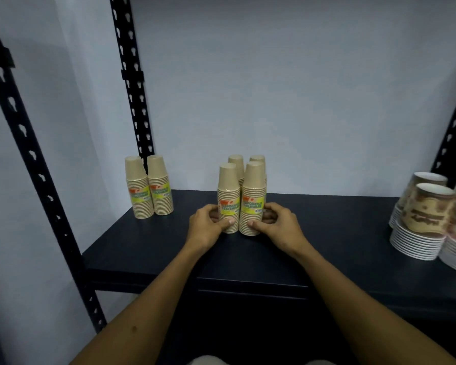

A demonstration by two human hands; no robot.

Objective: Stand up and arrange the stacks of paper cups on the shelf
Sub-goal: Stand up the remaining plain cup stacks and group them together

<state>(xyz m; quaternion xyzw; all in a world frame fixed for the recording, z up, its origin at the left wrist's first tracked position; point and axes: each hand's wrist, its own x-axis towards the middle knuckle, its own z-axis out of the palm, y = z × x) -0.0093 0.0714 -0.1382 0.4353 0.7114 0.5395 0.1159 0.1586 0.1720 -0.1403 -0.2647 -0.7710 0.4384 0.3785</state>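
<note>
I see the dark shelf (327, 233), its right end cut off. Printed cups (427, 214) at three o'clock run out of frame. At centre, my left hand (208, 227) clasps one upright cup stack (229, 198), my right hand (277, 225) its neighbour (253, 198); two rear stacks (237, 164) half hidden. Another pair (150, 188) at ten o'clock.

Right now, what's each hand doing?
Left hand: closed on the front left cup stack.
Right hand: closed on the front right cup stack.
</note>
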